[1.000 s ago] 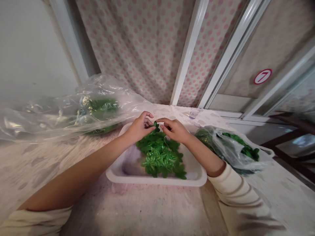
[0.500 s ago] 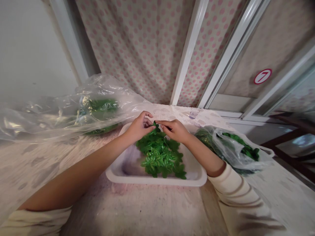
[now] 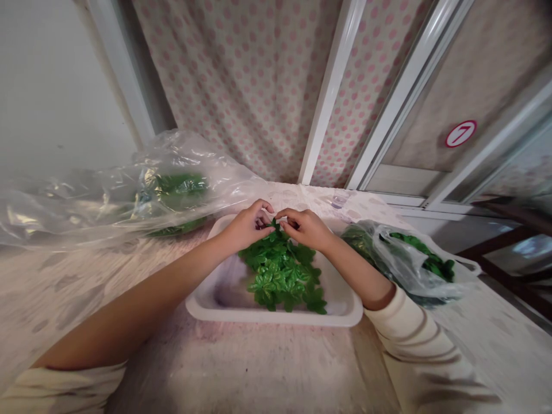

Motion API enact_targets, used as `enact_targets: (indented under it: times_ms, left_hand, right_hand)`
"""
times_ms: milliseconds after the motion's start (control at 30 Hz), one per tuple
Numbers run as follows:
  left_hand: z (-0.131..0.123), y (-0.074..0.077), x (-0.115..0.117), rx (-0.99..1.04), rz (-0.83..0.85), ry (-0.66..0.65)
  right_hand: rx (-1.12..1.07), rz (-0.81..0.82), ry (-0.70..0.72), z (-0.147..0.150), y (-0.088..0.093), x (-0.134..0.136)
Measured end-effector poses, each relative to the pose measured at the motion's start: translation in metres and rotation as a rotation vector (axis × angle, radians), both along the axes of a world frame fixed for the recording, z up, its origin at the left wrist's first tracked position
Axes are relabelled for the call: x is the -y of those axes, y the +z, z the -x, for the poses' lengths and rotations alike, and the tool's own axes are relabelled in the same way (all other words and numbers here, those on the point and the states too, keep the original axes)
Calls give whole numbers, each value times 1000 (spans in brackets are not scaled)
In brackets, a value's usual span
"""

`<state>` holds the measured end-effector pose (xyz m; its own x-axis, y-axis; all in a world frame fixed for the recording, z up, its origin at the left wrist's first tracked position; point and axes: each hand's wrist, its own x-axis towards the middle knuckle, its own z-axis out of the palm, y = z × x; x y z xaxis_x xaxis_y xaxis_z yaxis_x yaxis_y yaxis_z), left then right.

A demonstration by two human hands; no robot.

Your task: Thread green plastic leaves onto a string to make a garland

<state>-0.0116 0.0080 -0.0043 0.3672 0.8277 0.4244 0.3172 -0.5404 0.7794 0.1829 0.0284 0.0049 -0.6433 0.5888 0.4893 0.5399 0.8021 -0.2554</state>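
Note:
Over the back of a white plastic tray point(image 3: 276, 317), my two hands meet at a small green artificial leaf point(image 3: 276, 226). My left hand point(image 3: 249, 225) pinches it from the left, thumb and fingertips closed on its edge. From the right, my right hand point(image 3: 305, 227) has its thumb and bent index finger closed at the same leaf. Below them in the tray lies a heap of green artificial leaves point(image 3: 280, 276), spread with their lobes overlapping. The fingertips partly cover the held leaf.
On the left lies a large clear plastic bag point(image 3: 107, 198) with green leaves inside. A smaller open plastic bag point(image 3: 388, 259) of leaves stands right of the tray. Everything rests on a pale patterned table point(image 3: 241, 368). Behind are a dotted curtain point(image 3: 241, 75) and white frames.
My right index finger has bent from nearly straight to curled. Both hands have dropped very slightly, and the leaf between them has shifted a little. The tray and bags stay put.

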Motion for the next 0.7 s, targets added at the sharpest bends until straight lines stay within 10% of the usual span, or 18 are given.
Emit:
enact_targets:
  times_ms: [700]
  left_hand:
    - [-1,8,3,-129,-68,68]
  right_hand:
    - [-6,21,15,1,0,-1]
